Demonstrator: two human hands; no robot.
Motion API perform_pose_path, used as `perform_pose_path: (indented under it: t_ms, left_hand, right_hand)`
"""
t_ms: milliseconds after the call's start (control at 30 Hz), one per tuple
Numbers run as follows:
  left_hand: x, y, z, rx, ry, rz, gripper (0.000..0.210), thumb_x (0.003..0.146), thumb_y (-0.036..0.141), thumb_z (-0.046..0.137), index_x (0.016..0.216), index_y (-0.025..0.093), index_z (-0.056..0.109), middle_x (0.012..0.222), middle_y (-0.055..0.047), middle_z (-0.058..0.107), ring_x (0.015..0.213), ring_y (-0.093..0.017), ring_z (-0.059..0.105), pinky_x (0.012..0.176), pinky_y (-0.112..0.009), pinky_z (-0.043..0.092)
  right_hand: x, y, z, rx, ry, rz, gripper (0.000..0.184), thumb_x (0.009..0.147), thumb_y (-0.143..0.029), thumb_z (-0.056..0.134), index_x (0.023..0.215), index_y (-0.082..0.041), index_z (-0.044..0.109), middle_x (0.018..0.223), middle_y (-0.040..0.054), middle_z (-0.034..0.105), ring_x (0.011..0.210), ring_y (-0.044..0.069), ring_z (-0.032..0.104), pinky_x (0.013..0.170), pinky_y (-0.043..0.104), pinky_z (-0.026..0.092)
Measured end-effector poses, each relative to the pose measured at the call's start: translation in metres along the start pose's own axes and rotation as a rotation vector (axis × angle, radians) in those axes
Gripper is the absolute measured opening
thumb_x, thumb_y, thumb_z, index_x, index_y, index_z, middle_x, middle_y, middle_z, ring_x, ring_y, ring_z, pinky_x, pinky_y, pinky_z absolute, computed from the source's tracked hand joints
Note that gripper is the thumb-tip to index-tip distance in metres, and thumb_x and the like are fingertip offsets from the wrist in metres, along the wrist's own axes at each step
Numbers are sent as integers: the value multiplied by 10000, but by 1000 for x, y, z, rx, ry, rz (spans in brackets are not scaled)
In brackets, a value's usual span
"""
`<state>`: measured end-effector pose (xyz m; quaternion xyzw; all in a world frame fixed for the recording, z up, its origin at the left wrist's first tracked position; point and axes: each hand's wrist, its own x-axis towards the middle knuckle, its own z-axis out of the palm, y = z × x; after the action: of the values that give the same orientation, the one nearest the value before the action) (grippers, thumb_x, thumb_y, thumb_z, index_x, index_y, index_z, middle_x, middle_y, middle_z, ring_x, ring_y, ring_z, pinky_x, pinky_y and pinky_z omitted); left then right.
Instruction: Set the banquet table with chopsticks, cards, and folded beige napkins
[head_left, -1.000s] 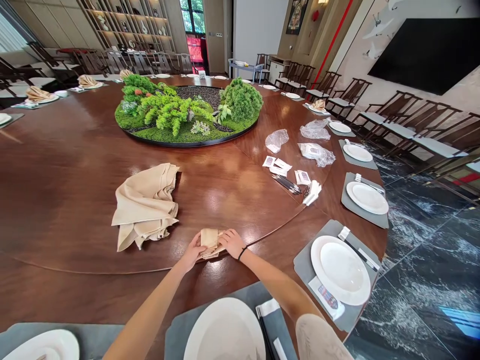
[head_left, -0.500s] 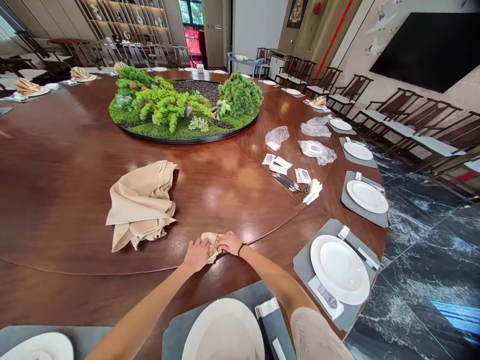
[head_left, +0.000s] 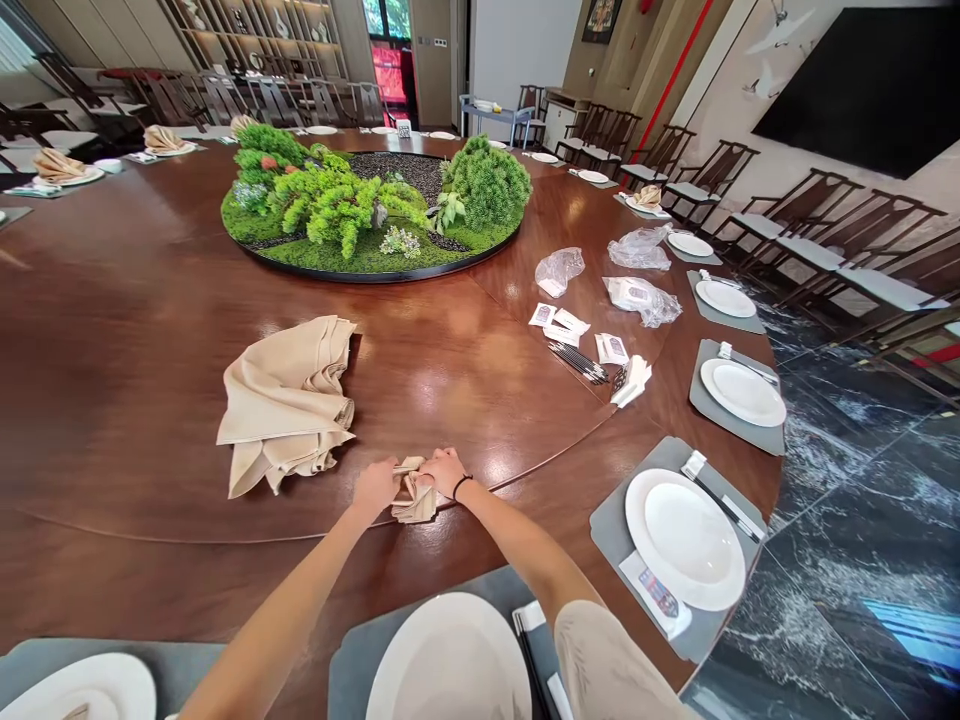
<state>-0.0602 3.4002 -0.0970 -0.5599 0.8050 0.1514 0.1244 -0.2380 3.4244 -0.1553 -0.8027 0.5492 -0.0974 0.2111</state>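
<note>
A beige cloth napkin (head_left: 415,500), gathered into narrow pleats, lies on the wooden table (head_left: 480,400) near its inner seam. At its left end my left hand (head_left: 376,487) grips the cloth with bent fingers. My right hand (head_left: 441,470), with a dark band at the wrist, is closed on the right and far side of the same napkin. The fingertips are partly hidden by the hands and cloth. A pile of unfolded beige napkins (head_left: 289,405) rests to the left, beyond my hands. Just below my arms is a white plate (head_left: 450,660) on a grey placemat (head_left: 349,660).
A round moss-and-shrub centrepiece (head_left: 375,265) fills the table's middle. To the right lie plastic bags (head_left: 641,300), small packets (head_left: 566,325), black chopsticks (head_left: 577,362) and white chopstick sleeves (head_left: 631,382). Another place setting has a white plate (head_left: 686,540). Chairs (head_left: 810,225) line the right wall.
My hands have drawn slightly left and apart, and the napkin between them shows more gathered folds. The view has shifted a little.
</note>
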Motion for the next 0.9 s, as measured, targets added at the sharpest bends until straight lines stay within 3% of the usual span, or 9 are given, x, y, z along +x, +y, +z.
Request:
perform_pose_path:
  t_ms: [200, 367, 500, 633, 700, 800, 900]
  left_hand:
    - [-22, 20, -14, 58, 235, 103, 277, 880, 204, 419, 1061, 210, 629, 1073, -123, 633, 1055, -280, 521, 779, -363, 435]
    - [-39, 45, 4, 137, 234, 199, 325, 890, 172, 376, 1059, 186, 654, 1055, -153, 631, 1000, -307, 511, 828, -450, 369]
    - [-53, 46, 28, 121, 223, 227, 353, 897, 144, 332, 1029, 172, 659, 1009, -153, 637, 975, -312, 532, 833, -460, 359]
    - [-61, 36, 49, -36, 205, 221, 339, 939, 248, 335, 1036, 176, 651, 1036, -146, 642, 1034, -293, 533, 863, -418, 377]
    - [-57, 28, 55, -208, 149, 174, 371, 957, 327, 320, 977, 176, 658, 998, -126, 651, 1006, -258, 564, 861, -371, 398]
    - [-42, 18, 57, -418, 64, -11, 315, 898, 398, 461, 908, 143, 644, 980, -130, 648, 975, -251, 601, 838, -338, 429]
    - [-28, 15, 51, -491, 80, -171, 427, 695, 415, 695, 987, 114, 612, 1137, -202, 597, 1133, -354, 538, 890, -409, 425]
  right_hand:
    - [12, -20, -7, -57, -92, 305, 261, 815, -457, 622, 748, -226, 722, 787, 81, 701, 960, 251, 560, 855, 407, 314]
    - [17, -28, -7, -17, -103, 583, 111, 798, -221, 625, 763, -200, 729, 820, 105, 712, 865, 237, 630, 792, 364, 360]
    - [12, -33, -3, 15, -36, 635, 242, 836, -118, 500, 796, -189, 729, 875, 120, 708, 937, 231, 613, 827, 375, 346]
    - [-3, -34, -3, 111, 31, 558, 193, 813, -156, 522, 813, -187, 713, 892, 75, 706, 1014, 232, 556, 904, 388, 324]
    - [-21, -27, -3, 196, 101, 490, 208, 826, -208, 536, 959, -225, 694, 991, 31, 699, 1033, 200, 548, 938, 353, 340]
    - [-64, -12, 3, 444, 369, 426, 357, 835, -225, 523, 1186, -230, 589, 1168, 50, 640, 1063, 183, 559, 950, 327, 404]
    - [-123, -3, 20, 679, 604, 468, 307, 810, -210, 520, 1107, -223, 599, 1143, 78, 635, 1035, 209, 588, 930, 375, 458]
